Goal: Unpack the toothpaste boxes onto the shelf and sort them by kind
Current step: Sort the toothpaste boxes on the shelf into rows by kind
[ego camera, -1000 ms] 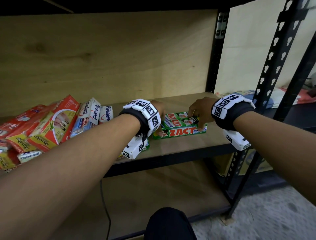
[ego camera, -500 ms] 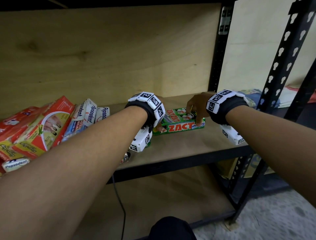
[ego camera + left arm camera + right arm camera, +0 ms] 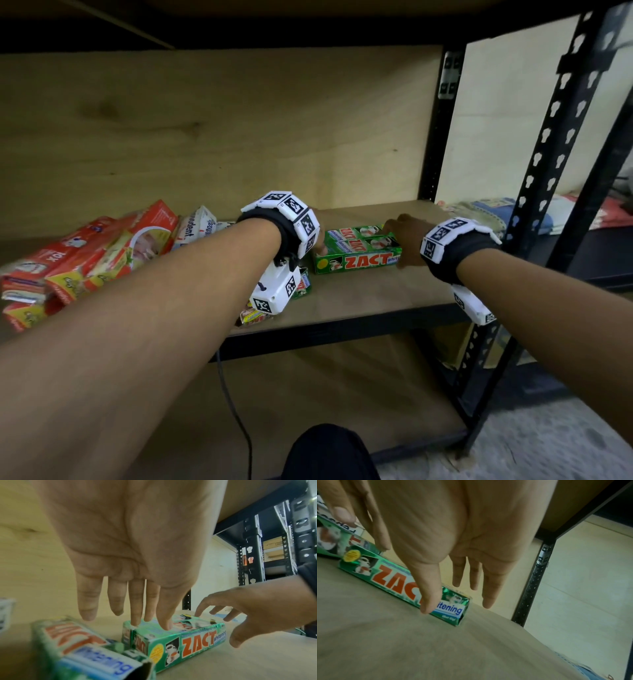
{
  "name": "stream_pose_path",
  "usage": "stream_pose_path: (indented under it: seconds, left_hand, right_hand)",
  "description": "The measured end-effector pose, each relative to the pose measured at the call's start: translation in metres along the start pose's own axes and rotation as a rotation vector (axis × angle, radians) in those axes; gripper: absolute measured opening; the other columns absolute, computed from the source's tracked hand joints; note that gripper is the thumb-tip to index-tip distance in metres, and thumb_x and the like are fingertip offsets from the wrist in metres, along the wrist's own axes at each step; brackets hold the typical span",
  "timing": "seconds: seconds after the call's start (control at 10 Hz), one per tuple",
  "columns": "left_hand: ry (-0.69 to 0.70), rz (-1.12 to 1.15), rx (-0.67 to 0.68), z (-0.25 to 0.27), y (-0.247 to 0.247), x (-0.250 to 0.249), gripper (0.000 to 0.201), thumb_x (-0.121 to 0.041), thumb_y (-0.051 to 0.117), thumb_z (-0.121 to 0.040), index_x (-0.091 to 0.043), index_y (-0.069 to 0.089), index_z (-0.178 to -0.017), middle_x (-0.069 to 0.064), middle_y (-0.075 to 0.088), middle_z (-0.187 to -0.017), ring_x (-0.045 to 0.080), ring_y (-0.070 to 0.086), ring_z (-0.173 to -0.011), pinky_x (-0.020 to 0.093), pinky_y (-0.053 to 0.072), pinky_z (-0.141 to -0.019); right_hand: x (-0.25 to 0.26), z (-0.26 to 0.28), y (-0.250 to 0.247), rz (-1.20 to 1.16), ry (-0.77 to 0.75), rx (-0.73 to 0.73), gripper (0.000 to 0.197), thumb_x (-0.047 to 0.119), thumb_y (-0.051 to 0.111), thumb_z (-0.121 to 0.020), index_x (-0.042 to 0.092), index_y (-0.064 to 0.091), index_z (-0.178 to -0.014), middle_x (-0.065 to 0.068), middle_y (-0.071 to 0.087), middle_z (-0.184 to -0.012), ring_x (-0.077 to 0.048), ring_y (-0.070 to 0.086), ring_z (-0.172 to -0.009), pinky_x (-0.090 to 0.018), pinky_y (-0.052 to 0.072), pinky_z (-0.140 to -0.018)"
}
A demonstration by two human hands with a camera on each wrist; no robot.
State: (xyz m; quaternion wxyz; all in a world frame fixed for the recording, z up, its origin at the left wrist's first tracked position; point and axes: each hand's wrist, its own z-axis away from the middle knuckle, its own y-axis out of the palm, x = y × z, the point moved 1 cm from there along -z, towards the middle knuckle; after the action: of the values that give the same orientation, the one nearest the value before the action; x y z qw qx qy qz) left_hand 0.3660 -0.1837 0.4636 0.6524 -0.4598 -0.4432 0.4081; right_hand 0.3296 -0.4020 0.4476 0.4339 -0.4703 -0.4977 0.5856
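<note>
A: Both grips released: left hand [image 3: 130, 550] fingertips on the ZACT boxes [image 3: 358, 248]' near end, right hand [image 3: 453, 545] thumb at the far end. Boxes lie on the shelf [image 3: 376, 301].

B: Nothing is clamped. If pushed unevenly, the row could be skewed or split.

green Zact boxes [image 3: 358, 262]: 4 | hands [image 3: 406, 240]: 2 (red boxes [image 3: 102, 253] blurred, uncounted)
</note>
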Motion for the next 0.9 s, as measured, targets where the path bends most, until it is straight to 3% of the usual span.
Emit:
stream_pose_path:
  seconds: [0.1,0.2,0.3,0.4,0.5,0.6,0.7,0.8,0.9]
  left_hand:
    - [-0.02,0.02,0.006,0.027,-0.007,0.018,0.034,-0.047,0.076,-0.074,-0.027,0.074,-0.101,-0.015,0.072,-0.1,0.017,0.069,-0.092,0.039,0.055,-0.089]
    - [-0.112,0.061,0.007,0.06,-0.012,0.03,0.027,-0.04,0.076,-0.077,-0.023,0.071,-0.096,-0.007,0.069,-0.101,0.019,0.066,-0.095,0.04,0.055,-0.09]
    - [-0.172,0.064,-0.033,0.086,-0.009,0.048,0.021,-0.035,0.077,-0.076,-0.024,0.065,-0.09,-0.002,0.066,-0.096,0.022,0.067,-0.093,0.036,0.056,-0.086]
    - [-0.153,-0.04,0.033,0.102,-0.002,0.075,0.035,-0.047,0.077,-0.074,-0.024,0.072,-0.1,-0.008,0.07,-0.1,0.018,0.067,-0.09,0.032,0.056,-0.084]
    - [-0.227,0.141,0.045,0.145,-0.001,0.071,0.027,-0.026,0.073,-0.082,-0.018,0.07,-0.107,-0.001,0.071,-0.098,0.018,0.07,-0.086,0.032,0.059,-0.079]
    - [-0.155,0.17,0.011,0.145,0.006,0.082,0.034,-0.027,0.07,-0.087,-0.016,0.068,-0.119,0.0,0.067,-0.107,0.015,0.061,-0.089,0.026,0.049,-0.076]
    - [-0.108,0.195,-0.005,0.154,0.006,0.086,0.04,-0.034,0.069,-0.088,-0.018,0.064,-0.125,0.0,0.064,-0.123,0.016,0.059,-0.099,0.023,0.042,-0.08]
    - [-0.066,0.192,-0.016,0.152,0.009,0.087,0.043,-0.036,0.068,-0.089,-0.019,0.063,-0.127,0.0,0.063,-0.126,0.019,0.06,-0.11,0.023,0.044,-0.083]
    - [-0.055,0.22,-0.021,0.154,0.007,0.087,0.043,-0.037,0.07,-0.087,-0.019,0.064,-0.126,0.0,0.064,-0.125,0.018,0.061,-0.107,0.022,0.042,-0.078]
  right_hand:
    - [0.007,0.018,0.001,0.034,-0.025,-0.055,0.072,0.033,0.071,-0.085,0.013,0.032,-0.144,-0.015,0.039,-0.135,-0.034,0.052,-0.117,-0.037,0.043,-0.095]
    - [0.024,0.031,-0.009,-0.022,-0.071,-0.086,0.064,0.041,0.067,-0.086,0.02,0.038,-0.14,-0.012,0.044,-0.129,-0.034,0.056,-0.108,-0.038,0.046,-0.091]
    - [0.05,0.041,-0.015,-0.104,-0.125,-0.085,0.054,0.047,0.061,-0.089,0.027,0.043,-0.135,-0.01,0.049,-0.127,-0.031,0.055,-0.11,-0.036,0.045,-0.092]
    - [0.081,0.044,-0.019,-0.185,-0.167,-0.065,0.05,0.053,0.058,-0.088,0.03,0.047,-0.132,-0.007,0.056,-0.126,-0.029,0.056,-0.111,-0.035,0.047,-0.092]
    - [0.109,0.044,-0.021,-0.247,-0.178,-0.062,0.055,0.064,0.057,-0.083,0.031,0.05,-0.127,-0.005,0.062,-0.119,-0.026,0.059,-0.101,-0.031,0.046,-0.081]
    - [0.131,0.046,-0.023,-0.294,-0.185,-0.056,0.061,0.067,0.058,-0.081,0.027,0.051,-0.126,-0.002,0.063,-0.114,-0.02,0.056,-0.081,-0.026,0.042,-0.072]
    - [0.148,0.048,-0.019,-0.293,-0.177,-0.034,0.068,0.063,0.061,-0.082,0.021,0.046,-0.132,-0.004,0.062,-0.118,-0.021,0.056,-0.081,-0.026,0.044,-0.071]
    - [0.157,0.044,-0.011,-0.335,-0.157,-0.018,0.07,0.056,0.065,-0.081,0.019,0.041,-0.136,-0.007,0.063,-0.116,-0.027,0.065,-0.089,-0.034,0.055,-0.077]
    - [0.154,0.045,-0.01,-0.394,-0.127,-0.049,0.057,0.042,0.067,-0.081,0.021,0.047,-0.13,-0.003,0.063,-0.103,-0.024,0.064,-0.085,-0.031,0.055,-0.071]
